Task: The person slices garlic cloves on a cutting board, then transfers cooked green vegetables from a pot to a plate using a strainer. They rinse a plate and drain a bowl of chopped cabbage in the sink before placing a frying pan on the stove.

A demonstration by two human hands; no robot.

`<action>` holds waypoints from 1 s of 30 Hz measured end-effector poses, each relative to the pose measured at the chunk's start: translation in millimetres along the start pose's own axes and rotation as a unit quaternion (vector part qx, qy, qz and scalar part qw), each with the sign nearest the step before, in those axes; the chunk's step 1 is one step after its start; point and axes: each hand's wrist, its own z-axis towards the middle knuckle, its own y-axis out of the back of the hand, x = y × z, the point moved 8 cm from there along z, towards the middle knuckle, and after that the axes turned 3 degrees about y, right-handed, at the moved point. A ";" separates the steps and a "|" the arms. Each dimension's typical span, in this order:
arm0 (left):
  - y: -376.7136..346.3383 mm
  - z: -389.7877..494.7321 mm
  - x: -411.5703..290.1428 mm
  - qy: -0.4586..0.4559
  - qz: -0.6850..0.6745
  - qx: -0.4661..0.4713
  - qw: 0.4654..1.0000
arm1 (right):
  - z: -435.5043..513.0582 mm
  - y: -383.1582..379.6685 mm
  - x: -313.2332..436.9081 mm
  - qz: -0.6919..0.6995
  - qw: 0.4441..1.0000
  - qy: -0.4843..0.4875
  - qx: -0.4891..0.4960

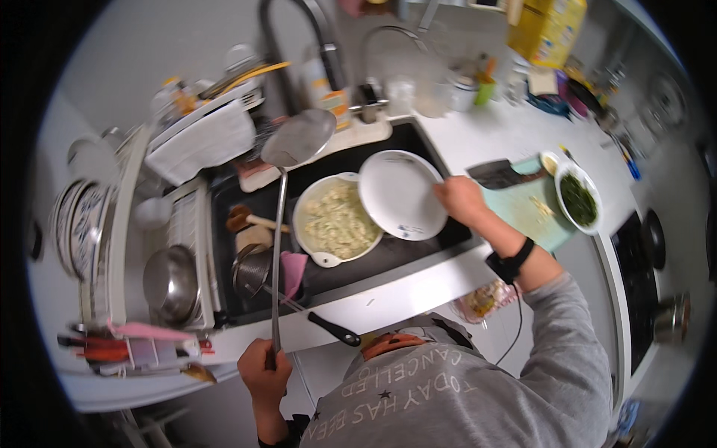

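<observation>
My left hand [264, 367] grips the long metal handle of a round skimmer [298, 137], whose head is raised over the back of the black sink [358, 280]. My right hand [462, 203] holds a white plate [399, 193] by its right edge, tilted over the sink. Partly behind the plate, a white two-handled basin [326, 259] contains pale chopped food [339, 224] in liquid. A mesh strainer [250, 271] lies to its left, its black handle crossing the counter's front edge. Beside the strainer are a pink cloth [294, 273] and a wooden-handled tool [269, 223].
To the right, a pale green cutting board [504, 204] carries a cleaver [493, 175] and chopped bits, near a white bowl [597, 215] of dark greens. A dish rack [120, 246] with a steel bowl [171, 284] stands left. A faucet [330, 61] arches above the sink.
</observation>
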 end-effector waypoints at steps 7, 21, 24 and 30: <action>-79.3 61.5 -68.9 -0.104 -0.185 0.241 0.947 | -29.5 -39.2 -25.0 0.243 0.927 -0.275 0.072; -381.2 123.6 -299.7 -0.211 -0.082 0.338 0.913 | -40.7 -62.7 -28.4 0.173 0.980 -0.031 -0.095; -438.5 121.6 -319.0 -0.196 -0.048 0.315 0.927 | -29.5 -78.8 -21.3 0.047 0.997 0.051 -0.014; -503.9 120.4 -313.6 -0.188 0.046 0.326 0.925 | -30.5 -78.0 -53.1 0.201 0.978 -0.017 0.048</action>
